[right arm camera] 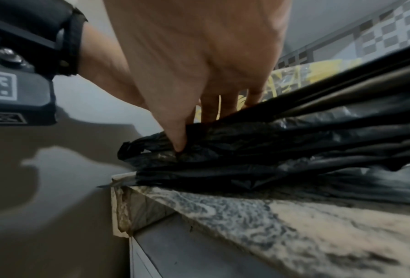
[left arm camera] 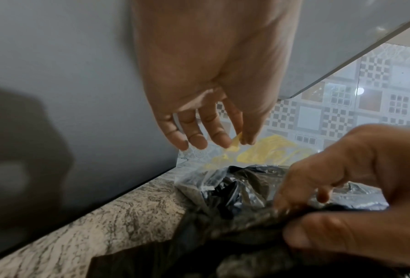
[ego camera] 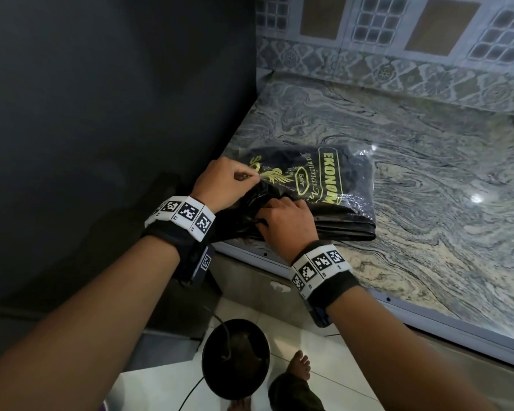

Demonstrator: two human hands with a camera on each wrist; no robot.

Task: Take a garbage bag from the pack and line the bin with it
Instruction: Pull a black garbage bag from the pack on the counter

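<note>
**Op:** While both wrists sit over the near left corner of the grey-veined marble table (ego camera: 428, 179), I log the clear plastic pack with yellow lettering (ego camera: 333, 176) lying flat there, its open end toward me, hard against the dark flat panel (ego camera: 116, 114) on the left.

**Obs:** Left hand?

**Op:** The left hand (ego camera: 224, 182) is above the pack's open end. From the head view its fingers (left arm camera: 197, 141) are curled and thumb and forefinger pinch the clear film up. The left wrist view shows the other fingertips close together, pointing down at the film's printed edge.

**Obs:** And the right?

**Op:** The right hand (ego camera: 285, 223) is down on the crumpled black garbage bag plastic (right arm camera: 258, 150) that spills out of the pack's mouth. Its thumb presses into the folds from the front and the fingers lie behind them, so the bunch is pinched between them. That is plain in the right wrist view.

**Obs:** How far out is the bag?

**Op:** Its loose end reaches the table's front edge and slightly overhangs the corner; the remaining folded black layers are inside the pack. Whether I hold one bag or several layers I cannot tell.

**Obs:** The bin?

**Op:** A round black bin (ego camera: 235, 357) stands on the pale tiled floor (ego camera: 339, 366) below the table edge, between my forearms, unlined as far as I see. A bare foot (ego camera: 300, 366) is just beside it.
</note>
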